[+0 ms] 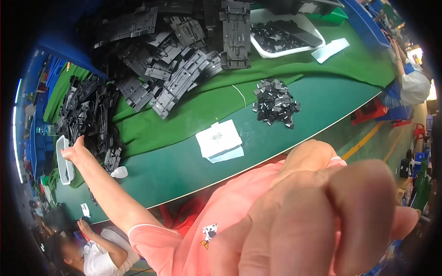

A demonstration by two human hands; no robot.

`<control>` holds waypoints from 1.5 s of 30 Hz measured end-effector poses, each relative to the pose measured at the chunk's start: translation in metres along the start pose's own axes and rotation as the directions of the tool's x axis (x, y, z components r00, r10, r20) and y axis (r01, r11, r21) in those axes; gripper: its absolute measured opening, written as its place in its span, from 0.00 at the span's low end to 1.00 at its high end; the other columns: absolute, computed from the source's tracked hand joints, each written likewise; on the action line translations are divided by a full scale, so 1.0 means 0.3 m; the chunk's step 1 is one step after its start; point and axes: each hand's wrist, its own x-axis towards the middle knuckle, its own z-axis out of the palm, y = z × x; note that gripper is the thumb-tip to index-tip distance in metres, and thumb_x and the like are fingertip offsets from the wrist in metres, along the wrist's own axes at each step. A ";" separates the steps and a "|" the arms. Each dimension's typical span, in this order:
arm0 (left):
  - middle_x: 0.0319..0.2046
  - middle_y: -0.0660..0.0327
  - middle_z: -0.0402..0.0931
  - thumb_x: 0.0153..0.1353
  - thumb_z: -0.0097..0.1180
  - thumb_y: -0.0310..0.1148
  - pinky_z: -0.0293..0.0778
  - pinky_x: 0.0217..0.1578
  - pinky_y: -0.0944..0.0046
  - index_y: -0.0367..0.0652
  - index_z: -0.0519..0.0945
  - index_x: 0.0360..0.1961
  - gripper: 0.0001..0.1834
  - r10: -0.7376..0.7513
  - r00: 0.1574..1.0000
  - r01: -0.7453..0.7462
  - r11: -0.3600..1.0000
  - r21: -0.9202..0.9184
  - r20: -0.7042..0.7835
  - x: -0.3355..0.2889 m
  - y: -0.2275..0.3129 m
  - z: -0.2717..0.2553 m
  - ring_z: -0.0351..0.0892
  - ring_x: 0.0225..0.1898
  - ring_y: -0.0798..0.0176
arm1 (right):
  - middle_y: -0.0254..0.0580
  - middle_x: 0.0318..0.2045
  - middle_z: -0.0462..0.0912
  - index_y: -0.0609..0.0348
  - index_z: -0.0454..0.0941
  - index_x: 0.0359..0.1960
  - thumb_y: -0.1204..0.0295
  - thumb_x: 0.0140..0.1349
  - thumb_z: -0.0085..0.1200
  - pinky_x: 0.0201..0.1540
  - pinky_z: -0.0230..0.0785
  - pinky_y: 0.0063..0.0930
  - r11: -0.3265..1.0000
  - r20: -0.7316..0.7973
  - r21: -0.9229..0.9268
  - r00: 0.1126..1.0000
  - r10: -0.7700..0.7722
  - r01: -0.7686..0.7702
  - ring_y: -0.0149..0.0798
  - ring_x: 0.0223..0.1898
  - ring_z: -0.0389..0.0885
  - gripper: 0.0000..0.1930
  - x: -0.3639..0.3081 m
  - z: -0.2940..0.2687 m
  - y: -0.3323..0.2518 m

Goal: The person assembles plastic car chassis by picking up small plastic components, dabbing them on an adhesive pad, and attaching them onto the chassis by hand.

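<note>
My left hand (75, 151) stretches out to the far left, over the rim of a long white tray (60, 161). Its thumb stands apart from the fingers; I see nothing held in it. Beside it lies a heap of black plastic parts (87, 115). Very near the camera, my right hand (304, 225) fills the lower right, its fingers curled; whatever they may grip is hidden. In front of me on the green table (170, 179) are a pile of small black pieces (276, 102) and a white sheet or pad (218, 139) over pale blue paper.
Black moulded chassis-like parts (179, 83) are heaped on green cloth (152, 133) at the back. A white bin (287, 39) holds small black pieces beside a white paper (330, 49). One co-worker (106, 250) sits lower left, another (412, 85) at far right.
</note>
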 end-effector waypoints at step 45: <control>0.58 0.58 0.68 0.68 0.32 0.58 0.62 0.58 0.50 0.50 0.67 0.60 0.30 -0.458 0.501 0.713 0.699 -0.051 0.735 -1.181 -0.309 -0.297 0.67 0.57 0.57 | 0.25 0.18 0.74 0.56 0.77 0.24 0.66 0.63 0.55 0.16 0.52 0.12 0.485 -0.656 0.041 0.343 0.673 -0.874 0.19 0.15 0.65 0.11 -0.244 -0.441 0.008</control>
